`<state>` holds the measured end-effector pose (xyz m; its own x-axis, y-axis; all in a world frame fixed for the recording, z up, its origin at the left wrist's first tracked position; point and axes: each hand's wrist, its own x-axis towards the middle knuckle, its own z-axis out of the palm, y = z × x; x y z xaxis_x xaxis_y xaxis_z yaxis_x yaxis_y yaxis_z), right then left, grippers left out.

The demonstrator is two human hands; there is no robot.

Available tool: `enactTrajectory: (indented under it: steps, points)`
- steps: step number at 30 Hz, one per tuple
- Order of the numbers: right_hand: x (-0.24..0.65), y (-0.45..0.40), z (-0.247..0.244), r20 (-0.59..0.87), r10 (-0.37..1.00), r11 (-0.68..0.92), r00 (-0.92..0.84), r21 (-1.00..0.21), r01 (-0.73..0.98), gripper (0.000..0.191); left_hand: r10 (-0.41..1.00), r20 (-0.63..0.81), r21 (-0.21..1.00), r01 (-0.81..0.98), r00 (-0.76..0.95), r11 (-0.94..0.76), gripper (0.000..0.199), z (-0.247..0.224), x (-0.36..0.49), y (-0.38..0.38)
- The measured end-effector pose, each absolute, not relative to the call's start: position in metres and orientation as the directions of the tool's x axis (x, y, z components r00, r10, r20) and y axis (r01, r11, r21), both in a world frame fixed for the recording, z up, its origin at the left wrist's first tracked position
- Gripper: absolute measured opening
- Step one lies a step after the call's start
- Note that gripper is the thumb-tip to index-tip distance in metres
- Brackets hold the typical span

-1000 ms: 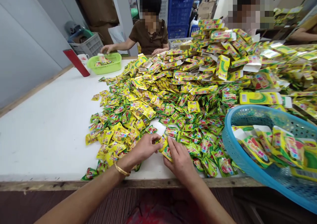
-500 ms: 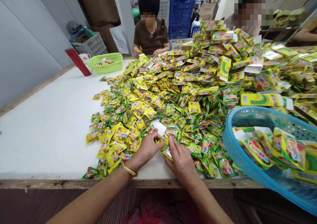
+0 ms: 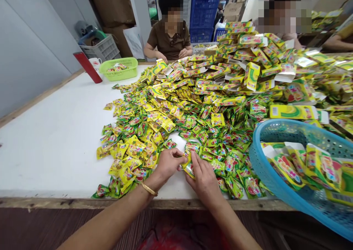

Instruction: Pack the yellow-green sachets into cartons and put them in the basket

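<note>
From afar I see the left hand (image 3: 167,164) pinching a pack (image 3: 189,166), fingers of the right hand (image 3: 204,176) gripping its side — I'd steady it, squeezing lightly.

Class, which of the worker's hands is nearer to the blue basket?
The right hand. It is left of the blue basket, apart from it, with packets between. The left hand is farther left.

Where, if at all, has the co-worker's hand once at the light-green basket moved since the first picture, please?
Yes: judged against the light-green basket, the co-worker's hand has moved rightward in view, away from it.
</note>
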<state>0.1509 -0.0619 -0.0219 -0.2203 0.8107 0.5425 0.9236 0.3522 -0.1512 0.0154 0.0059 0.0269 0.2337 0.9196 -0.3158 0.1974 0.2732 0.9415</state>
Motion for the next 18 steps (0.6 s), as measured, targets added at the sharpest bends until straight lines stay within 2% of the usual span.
enactTrajectory:
  steps: [3, 7, 11, 14, 18]
  points:
    - [0.149, -0.062, -0.019, 0.541, 0.822, 0.306, -0.181, -0.150, 0.940, 0.070, 0.892, -0.379, 0.925, 0.141, 0.246, 0.353, 0.021, 0.028, 0.013, 0.007]
    - [0.147, -0.062, -0.012, 0.475, 0.877, 0.136, -0.071, -0.105, 0.985, 0.067, 0.897, -0.386, 0.922, 0.083, 0.215, 0.377, 0.029, 0.028, 0.008, 0.006]
    - [0.148, -0.064, -0.009, 0.449, 0.888, 0.138, -0.099, -0.055, 0.989, 0.067, 0.864, -0.401, 0.915, 0.168, 0.304, 0.366, 0.030, 0.029, 0.007, 0.005]
    - [0.148, -0.065, -0.008, 0.493, 0.860, 0.178, -0.131, -0.051, 0.983, 0.067, 0.837, -0.379, 0.913, 0.304, 0.395, 0.271, 0.030, 0.030, 0.005, 0.008]
    - [0.147, -0.065, -0.009, 0.506, 0.847, 0.217, -0.162, -0.049, 0.975, 0.065, 0.872, -0.232, 0.850, 0.526, 0.431, -0.034, 0.031, 0.028, 0.004, 0.015]
